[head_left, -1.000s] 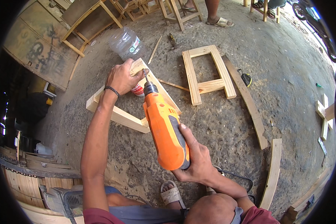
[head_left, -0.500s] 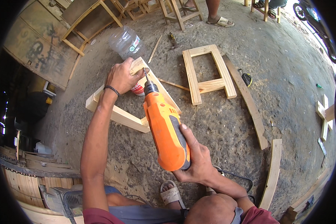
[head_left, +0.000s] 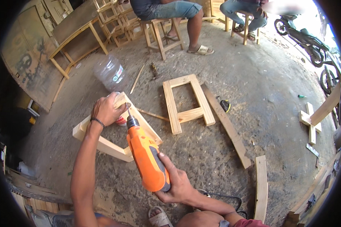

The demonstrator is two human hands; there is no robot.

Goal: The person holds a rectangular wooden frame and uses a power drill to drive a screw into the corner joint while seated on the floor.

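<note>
The right hand grasps a rounded orange-and-black drill; the left hand grips a pale, square-edged wooden frame. A four-piece timber frame lies at the drill's one o'clock.

Far off, I see two people seated on wooden stools, with a motorcycle at far right. A clear plastic bottle is on the floor toward the far left. To the right, I make out a tape measure beside a long board, then a wooden cross near a metal square.
</note>
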